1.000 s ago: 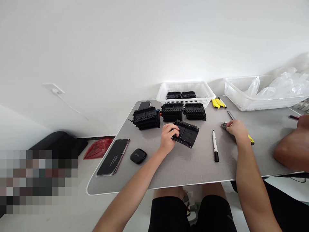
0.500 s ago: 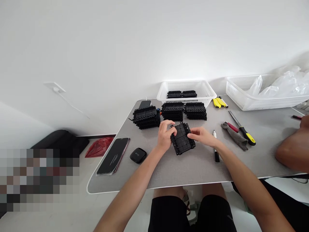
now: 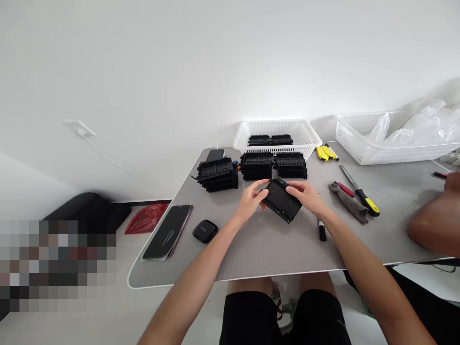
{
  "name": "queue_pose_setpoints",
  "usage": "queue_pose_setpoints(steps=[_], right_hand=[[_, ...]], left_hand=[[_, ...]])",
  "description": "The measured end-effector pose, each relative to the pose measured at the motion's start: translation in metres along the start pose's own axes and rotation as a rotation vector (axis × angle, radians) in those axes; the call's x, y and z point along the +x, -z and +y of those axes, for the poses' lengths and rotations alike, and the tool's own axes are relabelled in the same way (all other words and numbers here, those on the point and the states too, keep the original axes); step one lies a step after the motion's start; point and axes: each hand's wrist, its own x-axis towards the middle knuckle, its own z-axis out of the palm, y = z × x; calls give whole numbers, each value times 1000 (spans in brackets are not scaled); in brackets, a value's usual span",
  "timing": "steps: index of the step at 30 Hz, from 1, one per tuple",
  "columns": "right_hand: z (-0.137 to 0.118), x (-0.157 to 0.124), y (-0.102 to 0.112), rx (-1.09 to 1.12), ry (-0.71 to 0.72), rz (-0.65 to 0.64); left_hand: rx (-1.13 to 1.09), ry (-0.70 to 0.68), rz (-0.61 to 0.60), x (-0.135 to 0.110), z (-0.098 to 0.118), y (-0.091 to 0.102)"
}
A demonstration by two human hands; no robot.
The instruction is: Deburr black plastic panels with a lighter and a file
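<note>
Between my two hands is a flat black plastic part [image 3: 282, 200] with toothed edges, tilted above the grey table. My left hand [image 3: 251, 197] grips its left corner, thumb on the face. On its upper right edge, my right hand [image 3: 305, 195] pinches it with the thumb on top. Just beyond are stacks of similar black parts: a left stack [image 3: 216, 173], a middle stack [image 3: 257, 166] and a right stack [image 3: 291, 166]. A black-and-white marker [image 3: 322, 231] lies under my right wrist.
A white basket [image 3: 241, 139] with more black parts stands behind the stacks. Rightward lie a yellow-handled file [image 3: 366, 203], a grey cloth [image 3: 350, 203] and another basket [image 3: 359, 151] of plastic bags. A phone [image 3: 168, 232] and small black case [image 3: 204, 231] lie left. A co-worker's arm [image 3: 436, 223] rests far right.
The black part has turned and tilted in my hands, and moved slightly right. My right hand has moved up onto its upper edge; my left hand has shifted its grip.
</note>
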Motion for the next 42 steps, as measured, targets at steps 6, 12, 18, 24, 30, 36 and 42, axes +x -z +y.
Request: queue_pose_setpoints(steps=[6,12,18,24,30,36,42], right_hand=[[7,6,1,170,-63,245],[16,6,-11,385,-185,132],[14,3,-19,377,-119,34],[13,5,-20,381,4,90],[12,9,-14,326,83,287],[14,8,-13,258,104,211],[14,4,-13,233,133,148]], left_hand=[[-153,101,155,1,-7,-4],[-346,62,200,-2,-15,-15],[-188,-37,194,-4,-19,-24],[-68,-62,144,-3,-25,-31],[35,-75,-8,0,-15,-23],[42,-124,-108,-4,-13,2],[-18,-68,-151,-11,-12,6]])
